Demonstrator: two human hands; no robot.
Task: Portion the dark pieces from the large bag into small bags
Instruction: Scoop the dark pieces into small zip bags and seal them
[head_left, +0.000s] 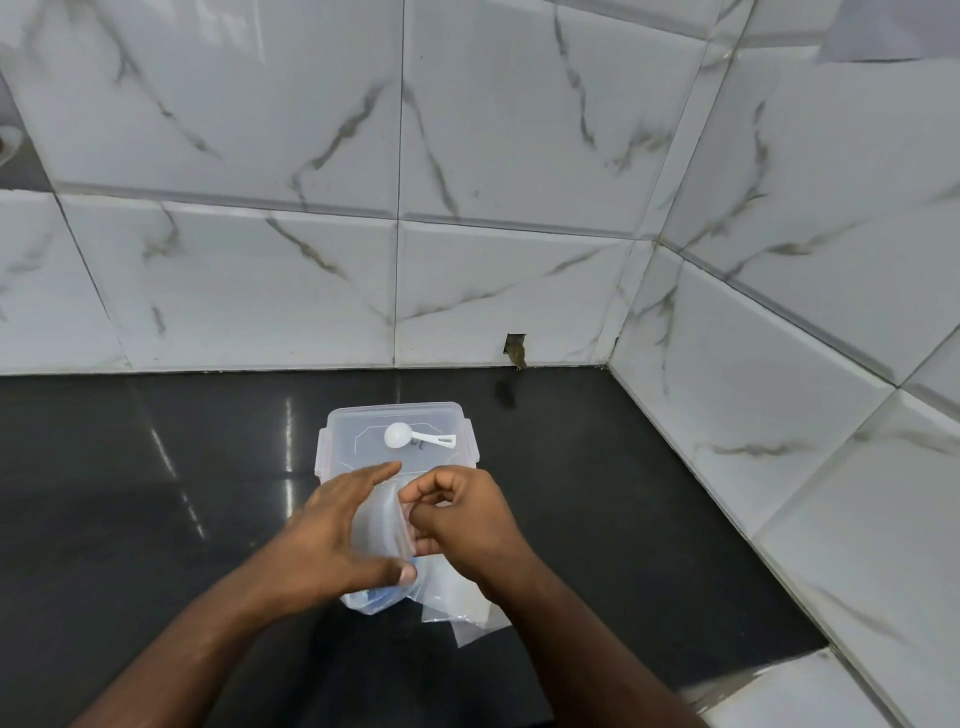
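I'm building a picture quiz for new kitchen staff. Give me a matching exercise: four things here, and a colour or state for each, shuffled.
1 scoop
2 counter
3 container
4 right hand

a black, glossy
b pinches a small bag
c white, lies on the container
d clear plastic

Pairs: 1-c, 2-a, 3-d, 4-b

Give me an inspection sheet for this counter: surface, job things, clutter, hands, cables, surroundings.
Surface: glossy black countertop, light reflections on it.
Job's things: clear small bags held upright between both hands, more lying flat beneath; white scoop lying on the lidded clear container, contents unclear.
Clutter: blue-tinted item under the bags, unclear what.
Hands: left hand holds the bags' left side; right hand pinches their upper edge.
Cables: nothing seen.
Surroundings: marble-look tile walls meeting in a corner; small hole at the back wall's base.
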